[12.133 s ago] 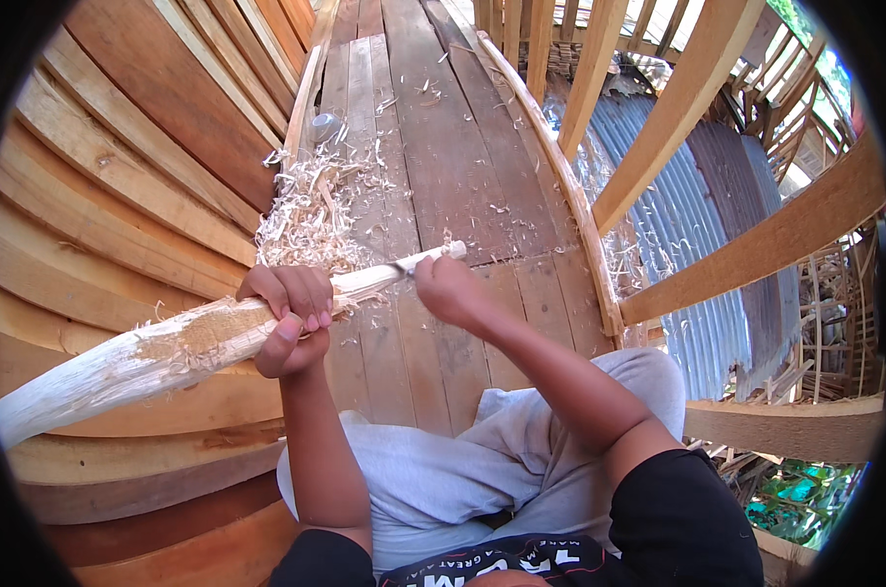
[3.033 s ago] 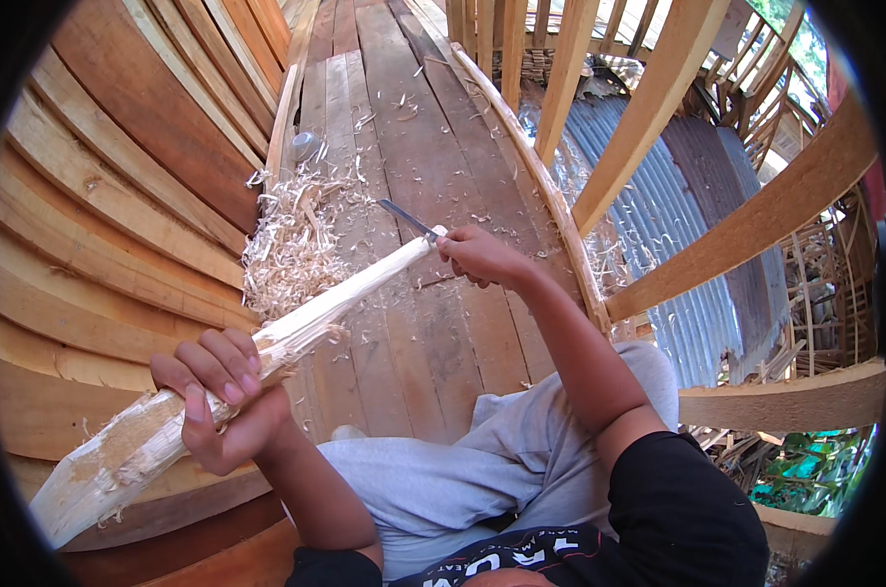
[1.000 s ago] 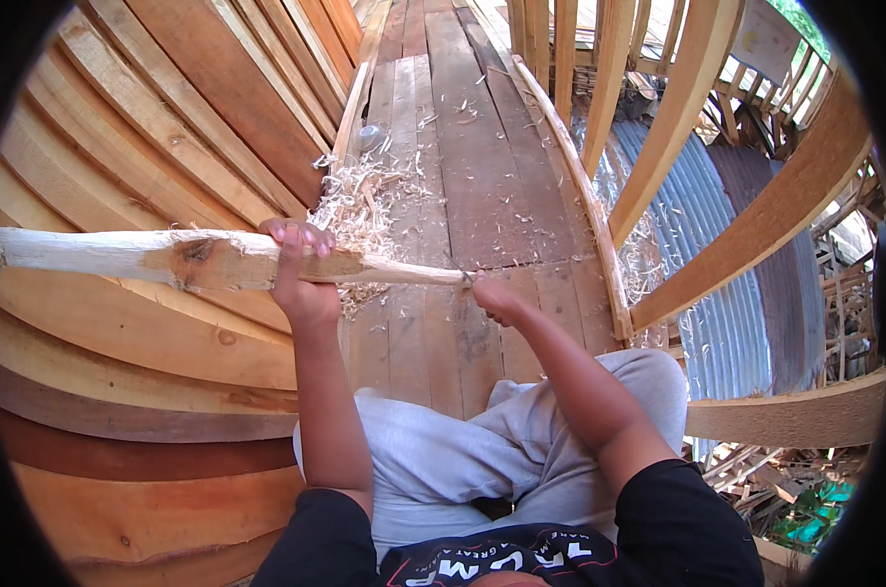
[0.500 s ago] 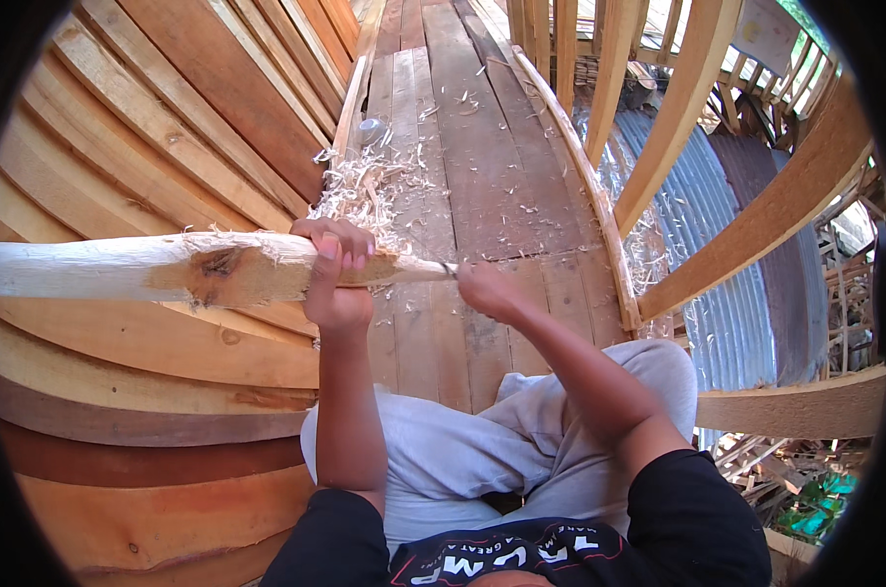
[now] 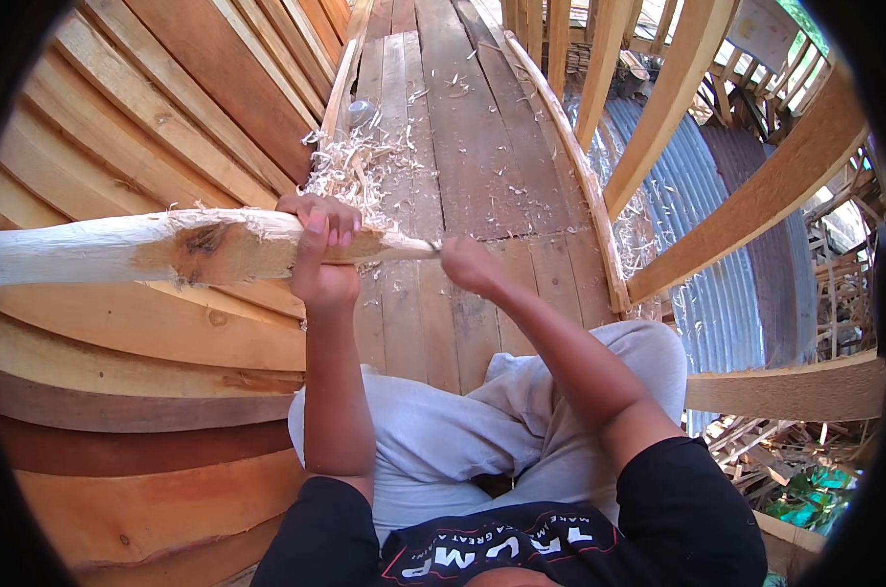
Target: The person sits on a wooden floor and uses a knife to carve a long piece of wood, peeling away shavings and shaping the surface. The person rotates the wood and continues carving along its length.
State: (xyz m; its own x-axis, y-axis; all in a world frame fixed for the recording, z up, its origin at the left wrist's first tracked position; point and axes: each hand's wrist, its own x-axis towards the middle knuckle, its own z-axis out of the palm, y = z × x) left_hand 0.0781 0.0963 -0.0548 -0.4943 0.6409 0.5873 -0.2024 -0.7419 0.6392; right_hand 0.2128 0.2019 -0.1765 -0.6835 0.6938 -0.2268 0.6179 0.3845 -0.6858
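Two hands at work: your L hand (image 5: 325, 245) is wrapped round the pole (image 5: 81, 252), thumb toward you; your R hand (image 5: 470, 266) is clenched round the knife (image 5: 435, 248), handle hidden in the fist, only a dark bit of blade showing just L of your knuckles. Pole runs from the far L of view, thru your L grip, to its thin end beside your R fist. W/ shavings (image 5: 350, 171) heaped just beyond your L hand, looks like you're whittling that end. For a clean taper, lay the blade shallow, take thin strips & turn the pole a bit w/ your L hand btwn strokes. Aim cuts away from your L fingers, since they sit in line w/ the edge. Can't tell the exact blade angle from here.
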